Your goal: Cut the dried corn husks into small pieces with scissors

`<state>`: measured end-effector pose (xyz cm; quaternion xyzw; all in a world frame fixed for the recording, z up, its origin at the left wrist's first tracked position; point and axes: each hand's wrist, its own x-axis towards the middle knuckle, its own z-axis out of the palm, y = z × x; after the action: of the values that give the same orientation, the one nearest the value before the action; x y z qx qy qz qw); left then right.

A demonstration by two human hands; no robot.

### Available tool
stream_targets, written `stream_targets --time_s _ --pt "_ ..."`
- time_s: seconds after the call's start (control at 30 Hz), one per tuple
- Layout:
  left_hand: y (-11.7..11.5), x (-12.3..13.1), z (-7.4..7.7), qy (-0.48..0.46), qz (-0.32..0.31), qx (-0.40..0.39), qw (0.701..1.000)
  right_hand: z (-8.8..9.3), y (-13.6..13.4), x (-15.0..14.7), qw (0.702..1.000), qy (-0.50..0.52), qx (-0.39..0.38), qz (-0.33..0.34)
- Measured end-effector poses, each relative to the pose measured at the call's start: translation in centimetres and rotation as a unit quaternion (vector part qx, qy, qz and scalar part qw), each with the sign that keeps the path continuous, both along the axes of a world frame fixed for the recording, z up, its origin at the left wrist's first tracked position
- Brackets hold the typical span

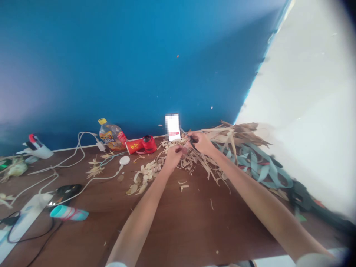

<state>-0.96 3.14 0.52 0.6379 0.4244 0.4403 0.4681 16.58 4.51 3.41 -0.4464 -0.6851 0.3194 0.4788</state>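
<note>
As right hand (202, 143) grips scissors (187, 136), left (174, 153) pinches husk (184, 151).

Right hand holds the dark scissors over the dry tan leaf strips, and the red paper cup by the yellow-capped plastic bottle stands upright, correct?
Not quite. The red paper cup lies on its side beside the yellow-capped plastic bottle, as the head view shows. The right hand does hold the dark scissors over the dry tan leaf strips.
</note>
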Motion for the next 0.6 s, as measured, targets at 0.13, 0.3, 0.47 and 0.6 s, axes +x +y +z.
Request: stream_targets --time_s 0.13,0.3,0.47,0.6 --pt "0.1 0.2 0.1 -0.057 0.055 -0.013 0.997 -0.1 0.0 -0.1 1.000 -0.006 0.000 -0.020" --pt "0.2 0.2 0.8 -0.169 0.131 -0.056 0.975 -1.1 -0.5 -1.4 0.995 -0.010 -0.001 -0.101" --pt "0.0 0.2 1.9 -0.217 0.173 -0.072 0.958 -2.0 -1.6 -3.4 0.989 -0.052 0.018 -0.137" --pt "-0.2 0.4 2.5 -0.255 0.170 -0.070 0.949 -2.5 -2.2 -4.3 0.990 -0.071 0.039 -0.113"
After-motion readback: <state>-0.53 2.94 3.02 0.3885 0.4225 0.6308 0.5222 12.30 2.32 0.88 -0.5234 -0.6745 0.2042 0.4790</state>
